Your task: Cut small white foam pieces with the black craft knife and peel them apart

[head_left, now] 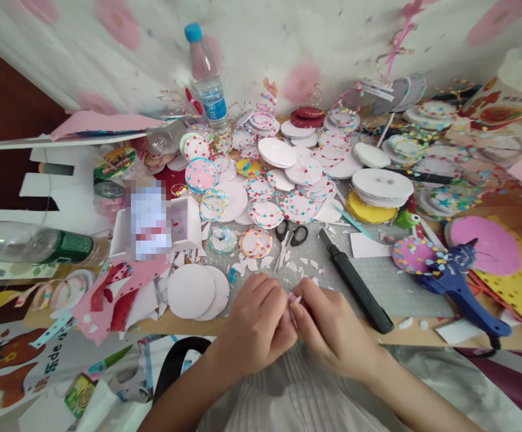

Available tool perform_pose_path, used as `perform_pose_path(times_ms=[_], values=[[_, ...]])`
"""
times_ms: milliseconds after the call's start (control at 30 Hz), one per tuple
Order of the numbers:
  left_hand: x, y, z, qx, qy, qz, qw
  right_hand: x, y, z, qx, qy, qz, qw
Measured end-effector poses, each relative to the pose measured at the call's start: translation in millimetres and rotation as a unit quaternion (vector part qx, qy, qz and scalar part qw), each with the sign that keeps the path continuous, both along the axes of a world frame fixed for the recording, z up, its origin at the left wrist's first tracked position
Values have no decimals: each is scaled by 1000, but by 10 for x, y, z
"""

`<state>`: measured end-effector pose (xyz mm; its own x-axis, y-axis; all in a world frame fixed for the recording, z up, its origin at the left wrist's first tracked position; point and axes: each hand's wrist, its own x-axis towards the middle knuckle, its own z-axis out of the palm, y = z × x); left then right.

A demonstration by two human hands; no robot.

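The left hand [258, 318] and right hand [326, 324] pinch a small pale piece [294, 298] — too hard a squeeze could crease it, a loose grip drop it among paper scraps [266, 262].

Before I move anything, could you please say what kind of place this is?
Probably a home craft table: a blue glue gun, black-handled scissors among paper scraps, and many paper discs, some trimmed with coloured beads or confetti.

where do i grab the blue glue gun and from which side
Take the glue gun by its long handle, probably from the near right: it slants out toward the table's near edge, while the body lies beside a dotted pink disc.
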<state>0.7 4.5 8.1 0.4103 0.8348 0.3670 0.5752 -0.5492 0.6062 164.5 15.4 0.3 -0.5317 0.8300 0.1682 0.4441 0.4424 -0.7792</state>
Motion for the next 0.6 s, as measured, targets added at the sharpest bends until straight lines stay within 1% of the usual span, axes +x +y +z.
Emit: perform_pose_path(times_ms=[67, 133, 167, 233, 300, 467, 600], values=[[-13, -15, 16, -83, -68, -1, 994, 13, 23, 3, 41, -9, 5, 999], [-30, -20, 43, -192, -124, -3, 973, 27, 50, 3, 89, -19, 19, 996], [-39, -20, 54, -239, -139, -4, 961, 32, 63, 4, 109, -23, 28, 993], [-55, -18, 61, -299, -148, -3, 943, 40, 82, 5, 136, -22, 45, 989], [-65, -22, 44, -323, -160, 6, 933, 44, 93, 6, 138, -16, 52, 989], [-71, -52, -39, -348, -230, 22, 909, 48, 97, 4, 105, -9, 48, 993], [-68, -52, -70, -342, -252, 38, 905, 56, 93, -2, 100, -13, 40, 994]])
